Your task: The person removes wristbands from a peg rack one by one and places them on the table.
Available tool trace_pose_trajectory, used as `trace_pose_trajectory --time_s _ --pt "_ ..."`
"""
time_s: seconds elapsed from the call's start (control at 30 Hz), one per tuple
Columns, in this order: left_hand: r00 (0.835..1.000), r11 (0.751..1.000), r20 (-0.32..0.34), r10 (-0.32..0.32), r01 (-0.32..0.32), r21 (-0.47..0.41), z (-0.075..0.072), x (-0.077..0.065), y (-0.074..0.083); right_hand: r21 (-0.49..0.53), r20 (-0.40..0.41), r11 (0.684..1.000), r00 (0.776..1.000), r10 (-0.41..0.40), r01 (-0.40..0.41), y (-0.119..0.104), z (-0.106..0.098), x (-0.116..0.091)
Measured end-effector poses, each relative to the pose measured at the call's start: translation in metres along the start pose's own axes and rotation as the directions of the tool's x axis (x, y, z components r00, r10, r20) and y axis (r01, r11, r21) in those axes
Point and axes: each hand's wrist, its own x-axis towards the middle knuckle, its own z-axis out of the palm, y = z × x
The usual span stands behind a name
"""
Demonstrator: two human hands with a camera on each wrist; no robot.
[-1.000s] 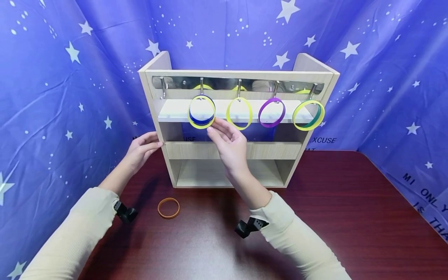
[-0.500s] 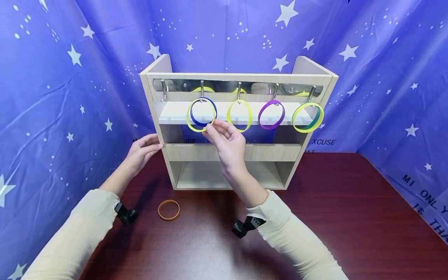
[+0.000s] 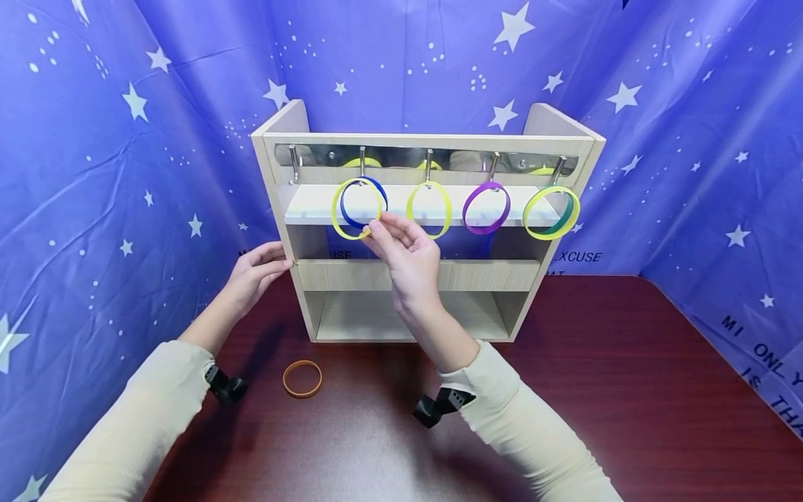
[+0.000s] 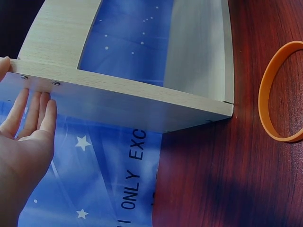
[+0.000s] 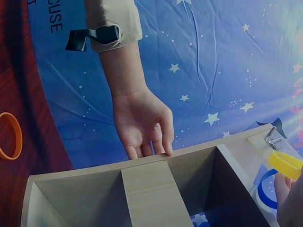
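In the head view my right hand (image 3: 417,272) pinches the lower right edge of a yellow silicone wristband (image 3: 334,213) between thumb and fingers. This band overlaps a blue wristband (image 3: 385,195), which hangs from the second hook (image 3: 362,162) from the left. Whether the yellow one still encircles the hook, I cannot tell. My left hand (image 3: 254,279) rests its fingertips against the left side panel of a pale wooden rack (image 3: 339,275); in the left wrist view its fingers (image 4: 32,113) are extended along the panel. On the table lies an orange wristband (image 3: 302,396), left of centre.
Further right on the hook rail (image 3: 401,157) hang another yellow wristband (image 3: 449,209), a purple one (image 3: 486,230), and a yellow one (image 3: 527,216) together with a green one (image 3: 569,213). The leftmost hook (image 3: 294,167) is bare. A starry blue curtain (image 3: 188,125) surrounds the dark red table (image 3: 596,390).
My right hand has drawn the yellow wristband slightly left and down, so it now sits offset from the blue one. The left hand stays against the rack.
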Motion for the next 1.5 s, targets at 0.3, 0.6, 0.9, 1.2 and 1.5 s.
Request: trace_pose_trajectory --time_s 0.3,0.6,0.9,1.2,1.5 --pt "1.0 1.0 -0.013 -0.008 0.008 0.004 0.0 0.0 0.0 -0.028 0.049 0.998 0.998 0.049 -0.047 0.0 -0.001 -0.002" --pt "1.0 1.0 -0.018 -0.014 0.014 0.016 0.001 -0.001 0.001 -0.066 0.041 0.997 0.998 0.043 -0.04 0.001 0.003 -0.001" --pt "1.0 1.0 -0.003 0.008 -0.008 -0.003 0.001 -0.001 -0.001 -0.076 0.021 0.997 1.0 0.011 -0.009 0.003 0.005 -0.001" --pt "1.0 1.0 -0.006 0.001 -0.001 -0.007 0.001 0.0 0.0 -0.001 -0.003 0.999 0.999 -0.046 0.046 -0.001 0.009 0.003" --pt "1.0 1.0 -0.007 0.009 -0.009 -0.004 0.001 -0.001 0.0 0.015 0.025 0.999 0.999 -0.033 0.032 -0.006 0.006 -0.003"
